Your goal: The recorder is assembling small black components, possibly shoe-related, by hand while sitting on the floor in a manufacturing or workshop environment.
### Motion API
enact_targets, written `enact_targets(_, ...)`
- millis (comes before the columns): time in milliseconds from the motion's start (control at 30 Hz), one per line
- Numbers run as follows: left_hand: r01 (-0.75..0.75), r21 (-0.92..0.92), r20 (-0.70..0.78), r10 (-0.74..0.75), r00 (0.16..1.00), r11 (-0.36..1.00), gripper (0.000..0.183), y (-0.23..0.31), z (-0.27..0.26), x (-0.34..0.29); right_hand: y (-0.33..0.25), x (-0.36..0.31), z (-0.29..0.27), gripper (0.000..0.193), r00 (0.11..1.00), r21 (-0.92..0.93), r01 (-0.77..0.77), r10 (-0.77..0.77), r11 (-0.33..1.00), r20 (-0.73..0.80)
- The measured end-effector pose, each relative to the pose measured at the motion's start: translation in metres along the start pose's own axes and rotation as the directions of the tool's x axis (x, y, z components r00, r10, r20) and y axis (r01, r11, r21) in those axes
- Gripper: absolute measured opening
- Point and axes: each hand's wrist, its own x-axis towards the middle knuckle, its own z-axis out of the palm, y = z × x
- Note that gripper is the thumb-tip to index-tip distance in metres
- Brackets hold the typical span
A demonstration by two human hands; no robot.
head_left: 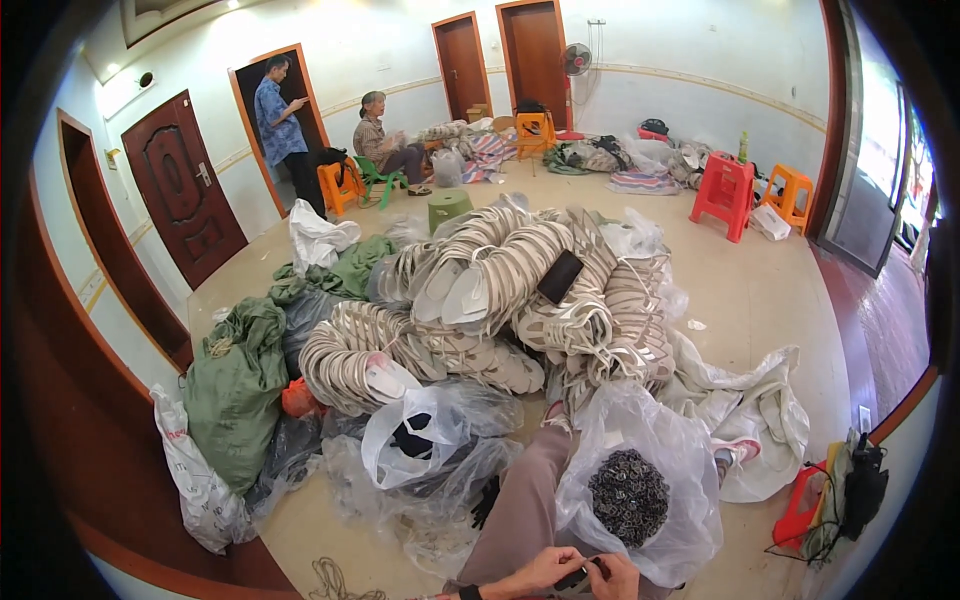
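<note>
At the lower edge, my left hand (552, 566) and my right hand (614, 576) are close together with fingers pinched. Between them is a small black piece (572, 579), gripped by both; it is too small to tell its kind. Just beyond my hands stands a see-through plastic bag (695, 500), opened wide. Inside lies a heap of small dark buckle-like pieces (628, 497). To the left, a white plastic bag (378, 460) has something black in it.
Bundles of beige strappy shoe uppers (470, 270) form a large pile ahead, topped by a black phone-like object (560, 277). Green sacks (240, 385) stand left. Red (722, 195) and orange stools (790, 195) are at the far right. Two people are near the back wall.
</note>
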Motion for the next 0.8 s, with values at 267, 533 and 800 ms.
enact_targets(267, 0.135, -0.171, 0.12, -0.116, 0.986, 0.976, 0.022, -0.015, 0.0, 0.004, 0.004, -0.001, 0.002, 0.014, 1.0, 0.003, -0.013, 0.013, 1.0, 0.013)
enact_targets(533, 0.024, -0.05, 0.022, -0.023, 0.999, 0.998, 0.022, 0.007, 0.0, -0.002, 0.002, -0.001, 0.001, 0.016, 0.999, 0.006, -0.035, 0.035, 0.999, 0.019)
enact_targets(800, 0.05, -0.121, 0.028, -0.047, 0.999, 0.991, 0.021, 0.009, 0.001, -0.004, 0.001, -0.001, 0.002, 0.018, 0.998, -0.008, -0.053, 0.054, 0.999, 0.023)
